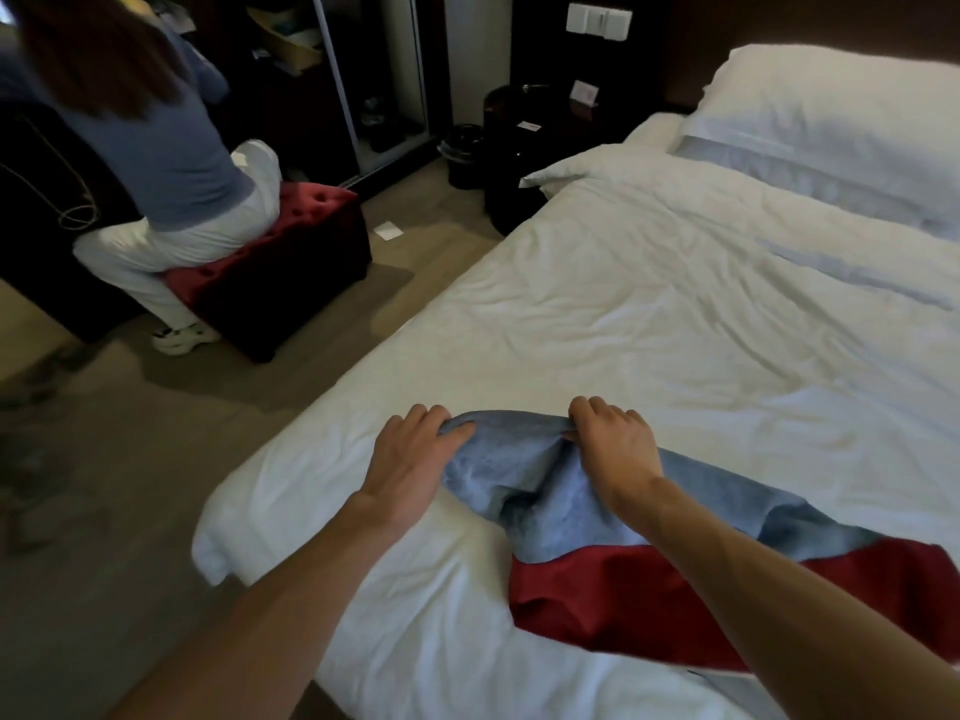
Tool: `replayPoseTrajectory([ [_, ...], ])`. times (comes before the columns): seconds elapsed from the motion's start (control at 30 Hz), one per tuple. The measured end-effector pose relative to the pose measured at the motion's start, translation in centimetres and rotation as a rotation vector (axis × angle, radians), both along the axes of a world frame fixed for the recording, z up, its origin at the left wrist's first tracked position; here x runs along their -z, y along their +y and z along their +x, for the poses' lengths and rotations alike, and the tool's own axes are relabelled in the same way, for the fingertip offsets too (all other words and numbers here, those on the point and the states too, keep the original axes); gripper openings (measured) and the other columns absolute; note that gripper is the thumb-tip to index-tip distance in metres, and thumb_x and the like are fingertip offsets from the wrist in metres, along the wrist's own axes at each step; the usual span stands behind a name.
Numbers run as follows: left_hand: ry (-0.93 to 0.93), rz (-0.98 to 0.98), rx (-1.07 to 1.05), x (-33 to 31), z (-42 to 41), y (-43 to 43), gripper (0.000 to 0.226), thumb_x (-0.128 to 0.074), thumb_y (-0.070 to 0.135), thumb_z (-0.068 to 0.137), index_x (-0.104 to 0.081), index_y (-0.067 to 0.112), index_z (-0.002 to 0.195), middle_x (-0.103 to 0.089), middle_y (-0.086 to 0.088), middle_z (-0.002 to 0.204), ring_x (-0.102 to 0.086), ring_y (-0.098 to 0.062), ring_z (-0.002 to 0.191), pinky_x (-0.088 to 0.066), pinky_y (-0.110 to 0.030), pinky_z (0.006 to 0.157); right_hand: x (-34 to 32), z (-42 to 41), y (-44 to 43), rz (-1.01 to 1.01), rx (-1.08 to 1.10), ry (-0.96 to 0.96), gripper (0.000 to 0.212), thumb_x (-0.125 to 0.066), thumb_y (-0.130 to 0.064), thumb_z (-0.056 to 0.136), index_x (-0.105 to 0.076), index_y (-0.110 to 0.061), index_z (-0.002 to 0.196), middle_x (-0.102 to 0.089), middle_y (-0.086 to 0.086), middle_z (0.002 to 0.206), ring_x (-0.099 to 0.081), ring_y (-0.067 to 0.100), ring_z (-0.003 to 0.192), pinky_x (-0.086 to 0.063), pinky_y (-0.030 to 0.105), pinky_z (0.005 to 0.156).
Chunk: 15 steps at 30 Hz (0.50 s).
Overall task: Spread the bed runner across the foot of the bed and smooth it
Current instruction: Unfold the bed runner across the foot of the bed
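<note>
The bed runner (613, 537) lies bunched on the white duvet (649, 314) at the foot of the bed. Its blue-grey underside faces up at the far end and its red face shows nearer me, running off to the right. My left hand (410, 459) grips the runner's far left edge with the fingers curled over it. My right hand (618, 449) pinches the same edge a little to the right. The cloth sags in folds between the two hands. The bed's near left corner (218, 548) is bare duvet.
A pillow (841, 106) lies at the head of the bed. A person (156, 148) sits on a red tufted stool (280, 272) to the left, back turned. A dark bedside table (524, 142) and a bin (462, 153) stand beyond the carpet.
</note>
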<state>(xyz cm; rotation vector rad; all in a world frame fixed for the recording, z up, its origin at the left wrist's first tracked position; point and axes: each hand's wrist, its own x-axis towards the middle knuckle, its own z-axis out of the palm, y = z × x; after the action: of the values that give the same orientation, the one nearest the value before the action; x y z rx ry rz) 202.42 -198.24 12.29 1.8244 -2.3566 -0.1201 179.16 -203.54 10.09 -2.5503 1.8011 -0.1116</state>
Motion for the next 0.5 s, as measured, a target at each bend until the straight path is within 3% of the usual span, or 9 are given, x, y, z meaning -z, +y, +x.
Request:
replayPoseTrajectory([
  [0.1,-0.033,-0.025,-0.013,-1.1,2.1,0.1,0.065,-0.077,-0.009,0.05,-0.068,0.012,0.111,-0.062,-0.011,0.085,-0.059,-0.031,0.074,-0.046,-0.037,0.057,-0.8,2.2,-0.3,-0.007,-0.022,-0.034,0.013,-0.042,-0.028,0.1,-0.045,-0.016,0.096,-0.056,0.0,0.091,-0.054,0.022,0.078,-0.039,0.031,0.072],
  [0.27,-0.065,-0.048,-0.058,-1.5,7.0,-1.1,0.066,-0.073,-0.006,0.06,-0.062,0.018,0.12,-0.06,-0.009,0.095,-0.056,-0.03,0.085,-0.043,-0.038,0.065,-1.5,7.3,-1.4,-0.002,-0.068,-0.043,0.012,-0.043,-0.026,0.1,-0.046,-0.015,0.096,-0.056,0.002,0.091,-0.054,0.024,0.079,-0.04,0.032,0.073],
  [0.5,-0.083,-0.039,-0.022,-0.9,14.8,-4.0,0.069,-0.082,-0.008,0.04,-0.071,0.013,0.106,-0.062,-0.008,0.078,-0.058,-0.029,0.068,-0.045,-0.035,0.055,-1.2,15.0,-3.3,-0.001,-0.056,0.001,0.014,-0.041,-0.028,0.1,-0.046,-0.014,0.097,-0.056,0.002,0.092,-0.055,0.023,0.08,-0.038,0.031,0.073],
])
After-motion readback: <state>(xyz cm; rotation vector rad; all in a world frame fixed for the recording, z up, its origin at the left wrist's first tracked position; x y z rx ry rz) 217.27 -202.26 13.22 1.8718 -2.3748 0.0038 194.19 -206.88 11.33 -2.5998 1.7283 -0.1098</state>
